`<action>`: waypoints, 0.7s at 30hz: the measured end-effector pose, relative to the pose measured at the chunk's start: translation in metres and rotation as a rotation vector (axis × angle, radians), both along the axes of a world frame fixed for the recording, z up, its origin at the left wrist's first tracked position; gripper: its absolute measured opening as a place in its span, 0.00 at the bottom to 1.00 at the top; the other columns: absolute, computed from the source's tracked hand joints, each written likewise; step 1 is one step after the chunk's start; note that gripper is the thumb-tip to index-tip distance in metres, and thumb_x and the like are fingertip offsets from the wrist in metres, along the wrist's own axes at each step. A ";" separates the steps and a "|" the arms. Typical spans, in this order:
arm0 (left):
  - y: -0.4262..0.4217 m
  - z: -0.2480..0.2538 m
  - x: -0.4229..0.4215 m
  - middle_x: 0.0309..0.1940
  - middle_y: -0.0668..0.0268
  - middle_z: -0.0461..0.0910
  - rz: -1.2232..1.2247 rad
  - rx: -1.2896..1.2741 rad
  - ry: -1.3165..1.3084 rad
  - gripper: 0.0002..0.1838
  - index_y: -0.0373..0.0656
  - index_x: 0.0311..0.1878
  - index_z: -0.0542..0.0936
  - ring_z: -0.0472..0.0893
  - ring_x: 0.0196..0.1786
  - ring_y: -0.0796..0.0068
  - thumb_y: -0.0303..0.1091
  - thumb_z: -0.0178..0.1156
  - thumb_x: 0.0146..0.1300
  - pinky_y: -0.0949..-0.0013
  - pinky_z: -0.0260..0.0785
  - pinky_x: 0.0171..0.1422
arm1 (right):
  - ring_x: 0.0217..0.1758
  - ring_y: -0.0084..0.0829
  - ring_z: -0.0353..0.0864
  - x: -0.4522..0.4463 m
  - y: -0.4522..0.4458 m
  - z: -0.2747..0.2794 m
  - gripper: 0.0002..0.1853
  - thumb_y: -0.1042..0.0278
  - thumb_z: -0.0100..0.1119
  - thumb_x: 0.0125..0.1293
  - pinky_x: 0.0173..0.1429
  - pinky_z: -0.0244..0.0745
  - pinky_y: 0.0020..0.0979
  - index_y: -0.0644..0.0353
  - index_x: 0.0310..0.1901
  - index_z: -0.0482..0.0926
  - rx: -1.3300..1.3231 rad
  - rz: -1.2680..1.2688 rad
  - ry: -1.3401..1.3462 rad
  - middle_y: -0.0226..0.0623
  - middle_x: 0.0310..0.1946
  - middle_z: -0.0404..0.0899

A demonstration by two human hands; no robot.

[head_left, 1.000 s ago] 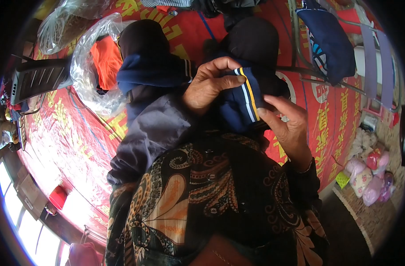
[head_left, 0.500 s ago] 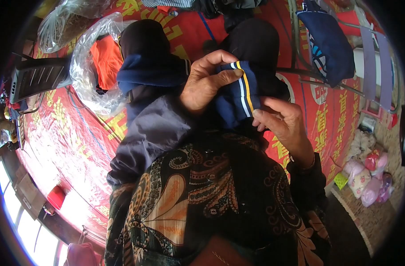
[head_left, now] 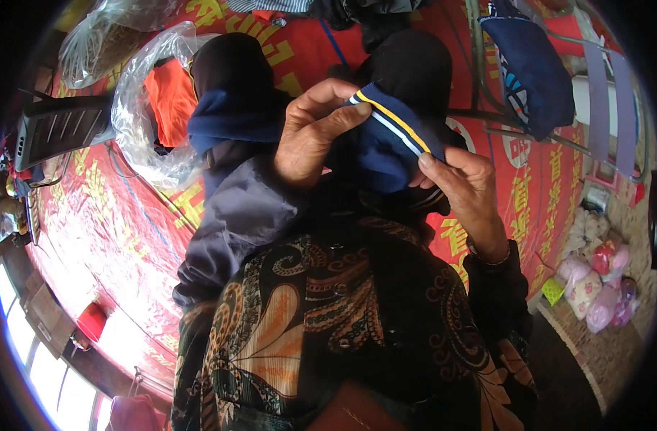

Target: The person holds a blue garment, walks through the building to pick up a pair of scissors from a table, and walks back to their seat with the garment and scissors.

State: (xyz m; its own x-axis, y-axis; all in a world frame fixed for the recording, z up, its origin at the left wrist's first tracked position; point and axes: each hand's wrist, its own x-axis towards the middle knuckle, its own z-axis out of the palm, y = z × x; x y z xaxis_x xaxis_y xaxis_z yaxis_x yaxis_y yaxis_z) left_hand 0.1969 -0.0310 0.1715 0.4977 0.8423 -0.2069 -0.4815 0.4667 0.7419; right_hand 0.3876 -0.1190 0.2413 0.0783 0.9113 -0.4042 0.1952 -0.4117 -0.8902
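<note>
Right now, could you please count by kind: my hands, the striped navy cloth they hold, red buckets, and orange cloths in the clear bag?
Hands: 2 (left hand, right hand)
Striped navy cloth: 1
Red bucket: 1
Orange cloth: 1
Total: 5

Striped band (head_left: 394, 123) of the navy cloth (head_left: 380, 159) now runs on a shallower diagonal, down toward the right hand (head_left: 463, 185); previously steep, nearly upright in view. Left hand (head_left: 308, 138) is shifted leftward, right-hand fingertips slightly farther from the torso. Gap between the two hands' pinch points reads wider than in the preceding view.
</note>
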 end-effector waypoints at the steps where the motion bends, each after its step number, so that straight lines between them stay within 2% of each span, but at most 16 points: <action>1: 0.000 0.000 -0.002 0.35 0.71 0.82 0.015 0.022 0.024 0.05 0.41 0.41 0.80 0.78 0.41 0.84 0.24 0.62 0.62 0.77 0.70 0.49 | 0.29 0.17 0.79 0.000 0.001 0.001 0.10 0.69 0.59 0.67 0.35 0.74 0.19 0.68 0.34 0.81 0.000 0.002 -0.001 0.33 0.25 0.81; 4: 0.001 -0.002 -0.008 0.35 0.72 0.82 0.024 0.023 0.018 0.05 0.42 0.40 0.81 0.78 0.40 0.84 0.24 0.63 0.61 0.77 0.69 0.49 | 0.27 0.14 0.74 -0.001 0.006 0.003 0.09 0.71 0.60 0.66 0.32 0.70 0.18 0.68 0.32 0.80 0.082 -0.025 -0.078 0.30 0.23 0.78; 9: 0.003 0.004 -0.021 0.34 0.72 0.82 0.076 0.030 0.056 0.04 0.41 0.40 0.81 0.77 0.39 0.84 0.24 0.62 0.62 0.77 0.67 0.48 | 0.23 0.12 0.65 -0.001 0.014 0.010 0.08 0.76 0.61 0.64 0.27 0.60 0.21 0.69 0.28 0.76 0.198 0.082 -0.270 0.26 0.19 0.69; 13: 0.005 0.008 -0.035 0.33 0.73 0.80 0.142 0.089 0.173 0.04 0.40 0.40 0.80 0.75 0.36 0.85 0.22 0.61 0.62 0.77 0.66 0.45 | 0.23 0.12 0.64 -0.011 0.021 0.014 0.08 0.76 0.61 0.63 0.26 0.58 0.20 0.69 0.29 0.76 0.316 0.114 -0.308 0.27 0.19 0.69; 16: -0.005 0.026 -0.038 0.31 0.70 0.79 0.190 0.249 0.406 0.03 0.38 0.38 0.79 0.74 0.36 0.86 0.23 0.61 0.62 0.79 0.66 0.43 | 0.25 0.13 0.69 -0.010 0.023 0.012 0.05 0.77 0.61 0.64 0.28 0.64 0.18 0.70 0.31 0.78 0.281 0.140 -0.308 0.28 0.21 0.74; 17: -0.009 0.026 -0.038 0.31 0.69 0.78 0.189 0.344 0.450 0.04 0.36 0.38 0.78 0.74 0.37 0.85 0.25 0.63 0.61 0.78 0.67 0.44 | 0.26 0.14 0.73 -0.012 0.023 0.012 0.05 0.77 0.60 0.64 0.30 0.68 0.18 0.70 0.33 0.79 0.262 0.075 -0.193 0.29 0.23 0.76; 18: -0.014 0.030 -0.036 0.32 0.67 0.78 0.151 0.363 0.456 0.07 0.36 0.39 0.79 0.75 0.37 0.82 0.26 0.65 0.60 0.76 0.67 0.44 | 0.28 0.16 0.77 -0.014 0.024 0.012 0.05 0.77 0.60 0.64 0.32 0.72 0.18 0.71 0.35 0.80 0.243 0.010 -0.079 0.31 0.25 0.79; 19: -0.017 0.035 -0.033 0.33 0.65 0.79 0.112 0.382 0.461 0.09 0.35 0.40 0.79 0.76 0.38 0.79 0.27 0.67 0.58 0.74 0.68 0.45 | 0.28 0.16 0.77 -0.014 0.025 0.013 0.05 0.77 0.60 0.64 0.32 0.72 0.18 0.71 0.35 0.80 0.244 0.013 -0.081 0.31 0.25 0.79; 21: -0.015 0.036 -0.026 0.36 0.57 0.78 0.070 0.683 0.517 0.20 0.31 0.42 0.78 0.79 0.42 0.64 0.34 0.73 0.50 0.66 0.70 0.46 | 0.31 0.20 0.81 -0.015 0.027 0.016 0.05 0.77 0.59 0.65 0.37 0.77 0.20 0.72 0.38 0.81 0.183 -0.006 -0.009 0.34 0.28 0.81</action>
State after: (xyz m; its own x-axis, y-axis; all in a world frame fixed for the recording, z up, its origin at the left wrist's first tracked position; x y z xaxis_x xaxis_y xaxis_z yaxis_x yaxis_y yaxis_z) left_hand 0.1710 -0.0462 0.2072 0.4229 0.8900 0.1706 -0.0166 -0.1806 0.9834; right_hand 0.3728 -0.0921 0.2569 0.0868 0.9691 -0.2309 0.2016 -0.2440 -0.9486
